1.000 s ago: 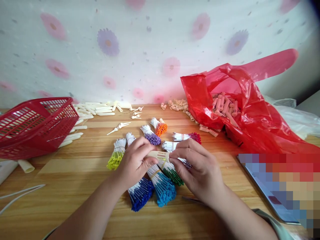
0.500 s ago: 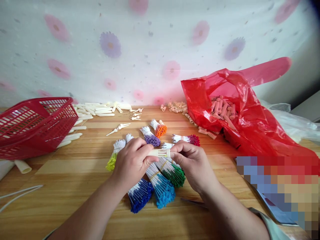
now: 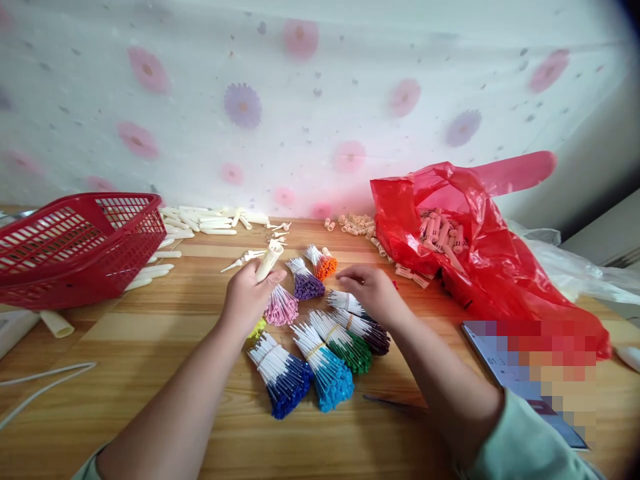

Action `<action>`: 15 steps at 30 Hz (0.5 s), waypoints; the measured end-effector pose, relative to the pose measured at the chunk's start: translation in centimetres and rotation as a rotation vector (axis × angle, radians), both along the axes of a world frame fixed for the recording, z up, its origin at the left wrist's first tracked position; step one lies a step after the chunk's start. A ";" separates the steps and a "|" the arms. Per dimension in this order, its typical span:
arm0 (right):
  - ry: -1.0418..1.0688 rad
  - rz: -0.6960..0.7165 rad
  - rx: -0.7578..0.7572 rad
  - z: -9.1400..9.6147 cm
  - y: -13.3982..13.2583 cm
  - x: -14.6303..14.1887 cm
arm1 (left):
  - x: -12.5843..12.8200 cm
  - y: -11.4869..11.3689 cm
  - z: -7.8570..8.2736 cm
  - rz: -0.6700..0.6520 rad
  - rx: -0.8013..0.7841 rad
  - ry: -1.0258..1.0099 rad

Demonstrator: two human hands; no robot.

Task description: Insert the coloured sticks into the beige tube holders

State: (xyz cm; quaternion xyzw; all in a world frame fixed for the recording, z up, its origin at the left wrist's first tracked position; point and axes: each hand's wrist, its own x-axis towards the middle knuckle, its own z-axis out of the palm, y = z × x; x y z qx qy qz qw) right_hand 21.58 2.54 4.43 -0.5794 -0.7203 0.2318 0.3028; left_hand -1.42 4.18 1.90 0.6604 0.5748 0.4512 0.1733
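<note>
My left hand (image 3: 244, 300) is closed around a cream hollow plastic tube (image 3: 269, 263), tilted upward with its slotted open end at the top. My right hand (image 3: 376, 293) hovers over the bundles to the right, its index finger and thumb slightly apart and nothing visible between them. Between and below the hands lie bundles of white thin stems with coloured tips: orange (image 3: 326, 267), purple (image 3: 309, 285), pink (image 3: 281, 307), green (image 3: 356, 352), light blue (image 3: 334, 387) and dark blue (image 3: 289, 392). A dark-tipped bundle (image 3: 375, 335) is partly under my right hand, and a yellow one (image 3: 258, 328) peeks out beside my left wrist.
A red basket (image 3: 120, 267) stands at left, with cream tubes (image 3: 215, 223) behind it. An open red plastic bag (image 3: 500, 267) holds pink slotted pieces (image 3: 443, 233); more lie beside it. A phone or tablet (image 3: 493, 360) lies at right, a white cable (image 3: 50, 377) at left.
My right hand has let go of the tube's end and moved right, apart from it. My left hand has tipped the tube upright and moved slightly left. The view has shifted a little.
</note>
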 end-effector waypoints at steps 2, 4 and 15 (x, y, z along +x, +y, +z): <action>-0.150 0.065 -0.042 0.2 1.8 -1.4 | -0.1 0.4 -0.2 -0.024 0.029 0.096; -0.313 0.084 -0.087 0.1 3.5 -3.1 | 0.3 0.3 -0.3 -0.169 0.091 0.309; -0.781 0.053 -0.221 -1.0 6.6 -6.4 | 2.3 -0.4 -1.8 -0.465 0.035 0.693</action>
